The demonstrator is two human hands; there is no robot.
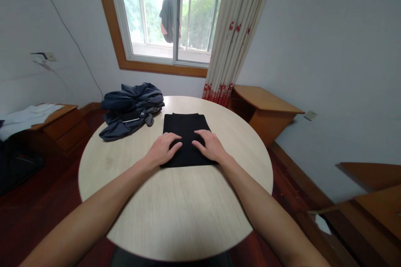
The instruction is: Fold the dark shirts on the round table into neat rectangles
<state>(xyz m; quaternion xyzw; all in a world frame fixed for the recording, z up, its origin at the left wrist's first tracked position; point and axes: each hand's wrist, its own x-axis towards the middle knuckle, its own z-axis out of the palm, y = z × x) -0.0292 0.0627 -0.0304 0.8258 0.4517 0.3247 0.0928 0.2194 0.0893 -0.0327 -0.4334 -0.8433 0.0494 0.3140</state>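
A black folded garment (188, 125) lies flat on the round pale wooden table (175, 208), its shape close to a rectangle. On its left side rests my left hand (163, 148), thumb apart from the fingers. My right hand (210, 146) lies on the right side of the cloth, its thumb pointing inward. Both hands touch the top of the fabric and grip nothing. A narrow strip of the black cloth sticks out at the far edge. What kind of garment it is, I cannot tell.
A heap of dark grey-blue clothing (134, 104) sits at the table's back left, with a dark flat object (130, 117) on it. Behind stand a window (175, 61) and a patterned curtain (232, 41). Wooden cabinets stand left (64, 127) and right (266, 102) of the table.
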